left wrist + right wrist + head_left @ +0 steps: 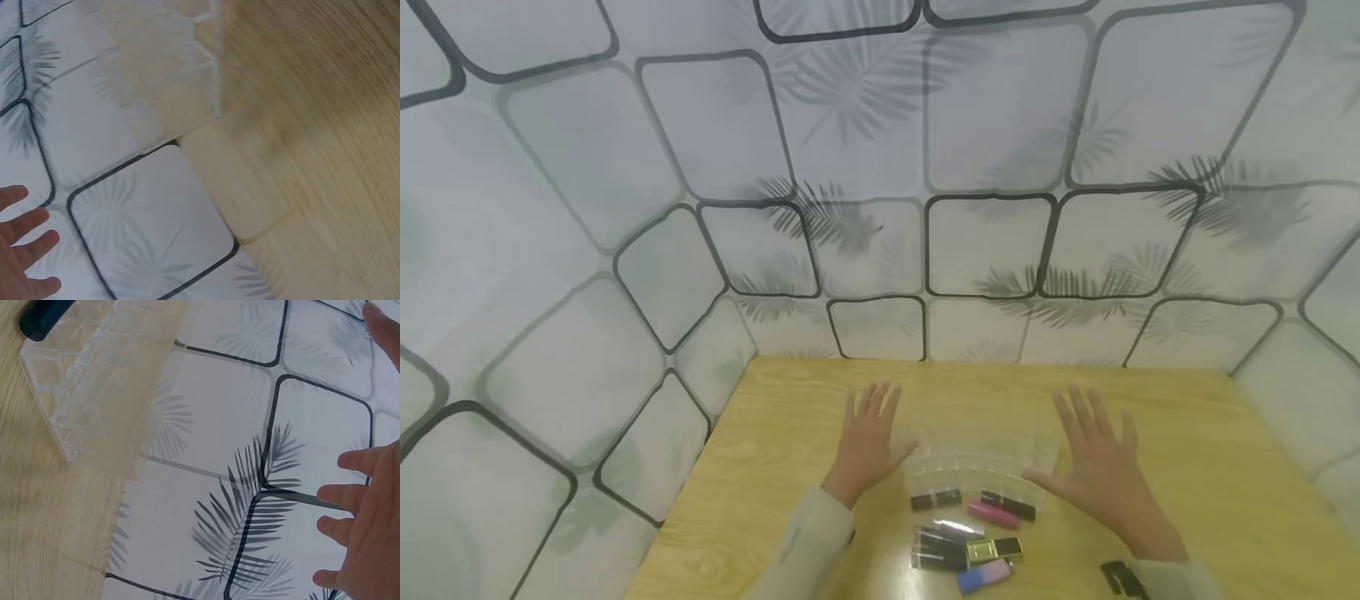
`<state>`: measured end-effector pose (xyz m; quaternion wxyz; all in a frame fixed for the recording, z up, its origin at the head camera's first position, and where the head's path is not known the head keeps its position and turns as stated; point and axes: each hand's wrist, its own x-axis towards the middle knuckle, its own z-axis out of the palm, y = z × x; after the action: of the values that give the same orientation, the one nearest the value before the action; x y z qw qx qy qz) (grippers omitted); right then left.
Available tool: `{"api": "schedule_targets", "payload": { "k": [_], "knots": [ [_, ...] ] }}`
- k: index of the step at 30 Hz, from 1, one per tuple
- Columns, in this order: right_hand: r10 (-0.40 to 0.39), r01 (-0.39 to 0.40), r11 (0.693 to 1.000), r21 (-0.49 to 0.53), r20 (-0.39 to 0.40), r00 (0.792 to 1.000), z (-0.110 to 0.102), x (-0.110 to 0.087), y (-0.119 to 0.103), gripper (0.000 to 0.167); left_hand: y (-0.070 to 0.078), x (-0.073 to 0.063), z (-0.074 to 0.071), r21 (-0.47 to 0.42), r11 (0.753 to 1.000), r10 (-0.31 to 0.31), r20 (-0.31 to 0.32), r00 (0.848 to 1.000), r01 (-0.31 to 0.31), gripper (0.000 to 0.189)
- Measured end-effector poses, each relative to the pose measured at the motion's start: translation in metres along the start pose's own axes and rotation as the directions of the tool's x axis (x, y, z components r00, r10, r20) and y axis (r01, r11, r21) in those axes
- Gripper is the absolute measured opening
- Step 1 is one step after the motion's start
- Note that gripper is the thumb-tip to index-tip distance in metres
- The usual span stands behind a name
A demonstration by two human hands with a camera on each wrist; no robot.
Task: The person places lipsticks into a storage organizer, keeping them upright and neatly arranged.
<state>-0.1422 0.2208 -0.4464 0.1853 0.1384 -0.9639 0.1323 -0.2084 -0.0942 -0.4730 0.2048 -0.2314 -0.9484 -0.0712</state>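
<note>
A clear plastic organizer [981, 462] with rows of small compartments stands on the table. My left hand [867, 446] is to its left, fingers straight and spread, the thumb pointing toward it. On the other side my right hand [1105, 475] is spread the same way, its thumb tip overlapping the organizer's right edge in the head view. Neither hand holds anything. Close in front of the organizer lie a black tube [936, 500], another black tube [1009, 506] and a pink tube [994, 514]. The right wrist view shows the organizer's [94, 412] compartments near a dark tube end [37, 324].
Nearer me on the wooden table [760, 500] are a silvery tube [958, 527], several dark tubes [938, 550], a gold-and-black lipstick tube [995, 549] and a blue-and-pink one [983, 576]. A wall [992, 108] patterned with leaves and rounded squares rises behind the table.
</note>
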Motion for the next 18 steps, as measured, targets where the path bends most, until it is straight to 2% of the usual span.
{"api": "schedule_targets", "payload": {
  "k": [5,9,13,18],
  "knots": [
    [-0.03,0.03,1.0,-0.001,-0.088,0.996,0.003,-0.003,0.0,0.099,-0.014,0.012,0.033,0.005,0.998,0.068,-0.088,0.994,-0.068,0.047],
    [-0.127,0.122,0.992,-0.035,-0.183,0.975,0.013,-0.009,-0.003,0.079,-0.023,0.022,0.053,0.006,0.994,0.105,-0.106,0.989,-0.105,0.03],
    [-0.275,0.272,0.961,-0.049,-0.252,0.928,0.03,-0.021,-0.012,0.065,-0.029,0.035,0.066,0.0,0.991,0.135,-0.075,0.988,-0.136,0.019],
    [-0.453,0.474,0.88,-0.002,-0.3,0.84,0.055,-0.039,-0.029,0.044,-0.03,0.047,0.075,-0.039,0.982,0.185,-0.012,0.983,-0.185,0.014]
  ]
}}
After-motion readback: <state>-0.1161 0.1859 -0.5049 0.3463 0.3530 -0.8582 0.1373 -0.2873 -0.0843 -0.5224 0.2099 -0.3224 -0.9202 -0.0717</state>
